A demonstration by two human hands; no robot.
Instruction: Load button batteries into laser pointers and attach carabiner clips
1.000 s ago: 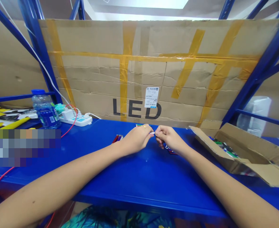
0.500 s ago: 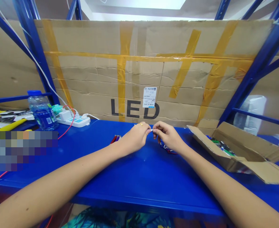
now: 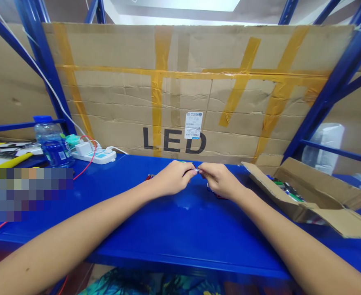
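Observation:
Over the middle of the blue table (image 3: 168,229), my left hand (image 3: 176,178) and my right hand (image 3: 219,178) meet fingertip to fingertip. Both are closed in a pinch on a small, slim silvery piece (image 3: 196,170); its kind is too small to make out. A bit of green and black shows at the top of my left fingers. Behind my left wrist lie red items (image 3: 150,177), mostly hidden. Small blue and red items (image 3: 220,197) lie under my right hand, largely covered by it.
An open cardboard box (image 3: 305,209) with several pen-like items stands on the right. At the left are a blue-capped bottle (image 3: 53,143), a white power strip (image 3: 97,155), a red cable (image 3: 90,162) and yellow-handled tools (image 3: 13,160). A large cardboard sheet (image 3: 122,106) forms the back.
Both hands have turned a little, and my right fingers have curled in closer. More of the silvery piece shows between the fingertips. A green and black bit now shows at my left fingers.

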